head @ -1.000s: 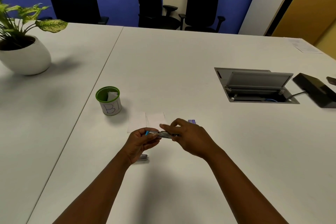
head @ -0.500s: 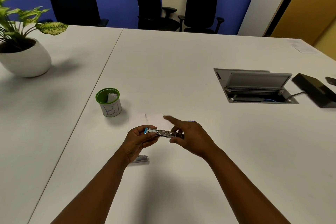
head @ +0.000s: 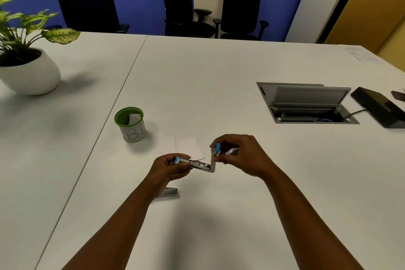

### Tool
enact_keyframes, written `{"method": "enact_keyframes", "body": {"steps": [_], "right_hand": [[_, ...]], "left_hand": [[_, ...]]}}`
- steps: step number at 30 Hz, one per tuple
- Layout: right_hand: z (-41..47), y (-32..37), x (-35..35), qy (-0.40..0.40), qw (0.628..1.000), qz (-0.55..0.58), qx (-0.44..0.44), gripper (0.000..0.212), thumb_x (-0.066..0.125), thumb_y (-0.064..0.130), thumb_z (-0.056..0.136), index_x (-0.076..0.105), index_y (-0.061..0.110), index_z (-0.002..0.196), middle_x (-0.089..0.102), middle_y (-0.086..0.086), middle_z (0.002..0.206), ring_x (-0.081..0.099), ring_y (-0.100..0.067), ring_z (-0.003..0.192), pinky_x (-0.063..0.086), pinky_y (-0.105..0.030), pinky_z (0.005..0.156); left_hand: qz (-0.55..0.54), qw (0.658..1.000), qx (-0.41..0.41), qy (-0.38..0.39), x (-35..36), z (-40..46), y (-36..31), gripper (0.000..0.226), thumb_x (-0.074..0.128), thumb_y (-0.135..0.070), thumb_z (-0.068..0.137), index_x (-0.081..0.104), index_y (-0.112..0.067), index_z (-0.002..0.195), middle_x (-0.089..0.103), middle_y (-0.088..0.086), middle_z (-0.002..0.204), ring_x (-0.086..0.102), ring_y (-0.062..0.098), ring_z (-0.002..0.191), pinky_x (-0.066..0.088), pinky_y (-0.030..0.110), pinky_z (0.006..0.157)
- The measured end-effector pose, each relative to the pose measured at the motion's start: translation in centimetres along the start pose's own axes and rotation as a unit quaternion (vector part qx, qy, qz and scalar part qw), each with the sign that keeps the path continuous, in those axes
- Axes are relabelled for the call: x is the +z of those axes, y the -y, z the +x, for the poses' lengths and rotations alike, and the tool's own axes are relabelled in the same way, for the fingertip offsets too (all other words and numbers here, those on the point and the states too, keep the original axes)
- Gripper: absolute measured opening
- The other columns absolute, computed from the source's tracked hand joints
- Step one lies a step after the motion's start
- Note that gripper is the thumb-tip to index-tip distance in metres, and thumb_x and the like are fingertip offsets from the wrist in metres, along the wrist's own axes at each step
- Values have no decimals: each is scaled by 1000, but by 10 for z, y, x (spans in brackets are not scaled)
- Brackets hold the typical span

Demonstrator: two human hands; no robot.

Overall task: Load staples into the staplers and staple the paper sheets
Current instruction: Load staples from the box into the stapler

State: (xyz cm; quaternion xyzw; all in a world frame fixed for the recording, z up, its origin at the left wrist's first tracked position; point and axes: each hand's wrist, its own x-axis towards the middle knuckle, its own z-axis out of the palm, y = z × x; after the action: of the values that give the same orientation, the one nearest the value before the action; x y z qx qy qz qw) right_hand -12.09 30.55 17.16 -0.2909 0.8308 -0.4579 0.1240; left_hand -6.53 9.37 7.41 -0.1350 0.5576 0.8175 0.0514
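A green-rimmed cup (head: 130, 124), hand-lettered "BI" on its white side, stands on the white counter (head: 219, 85) just left of and beyond two hands at work; a folded scrap of white paper sits inside it. Near the counter's centre, the left hand (head: 166, 169) pinches the blue-tipped end of a small metal stapler (head: 195, 163), held level above the surface. The right hand (head: 243, 155) grips the stapler's top arm, swung upright at the hinge, fingers curled round its blue tip. Two white paper sheets (head: 179, 148) lie flat just beyond the hands, partly hidden by them. A second stapler (head: 168, 192) rests on the counter under the left wrist, half covered by the forearm. Far left stands a plant (head: 24, 28) in a white pot (head: 28, 72). At right, a cable hatch (head: 306, 103) is propped open beside a black device (head: 381, 107). Three black chairs (head: 238, 11) line the blue wall at the far side.
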Motion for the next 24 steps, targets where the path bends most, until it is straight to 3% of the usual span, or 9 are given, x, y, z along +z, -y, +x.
{"method": "enact_keyframes", "body": {"steps": [6,10,12,15,18,22,24], "right_hand": [[2,-10,37,21,999,25,30,15,74,23,75,72,20,89,66,6,81,56,7,71,37,-1,59],[-2,-21,53,43,989,64,126,53,70,38,77,51,29,126,52,8,122,53,-5,103,43,-11,72],[-4,-21,59,103,965,139,195,59,63,43,81,42,30,134,51,4,127,54,-11,104,50,-19,75],[-6,-19,65,141,939,247,195,40,54,54,77,56,37,113,59,3,105,56,-9,86,51,-25,69],[-6,-19,66,128,909,321,234,50,49,62,68,61,29,103,59,4,93,57,-9,77,48,-25,65],[-9,-32,63,151,874,393,244,47,53,53,73,60,25,110,64,0,108,64,-17,99,52,-36,82],[-9,-38,64,121,855,435,256,42,54,44,78,60,17,110,65,-2,107,64,-19,101,52,-38,85]], "left_hand": [[48,998,-26,41,15,-1,0,29,55,8,83,66,-15,96,76,3,76,72,14,70,57,21,62],[65,996,-41,31,13,-5,2,26,56,6,84,64,-13,100,76,0,75,72,13,71,58,21,62],[58,998,-36,7,15,-5,0,28,59,8,82,60,-13,101,75,1,73,72,14,68,58,21,59],[88,996,-31,-10,19,-4,-3,23,63,6,80,56,-9,95,74,3,65,71,15,62,58,23,58],[112,993,-41,-13,21,-6,-6,19,69,2,76,57,-5,89,73,5,61,72,16,61,58,23,57],[121,988,-90,26,15,-9,-8,7,65,-19,83,65,-13,85,76,9,77,73,21,74,58,24,61],[101,989,-111,-11,9,-7,-10,21,57,-28,88,67,-10,87,75,10,76,73,23,71,58,25,58]]}}
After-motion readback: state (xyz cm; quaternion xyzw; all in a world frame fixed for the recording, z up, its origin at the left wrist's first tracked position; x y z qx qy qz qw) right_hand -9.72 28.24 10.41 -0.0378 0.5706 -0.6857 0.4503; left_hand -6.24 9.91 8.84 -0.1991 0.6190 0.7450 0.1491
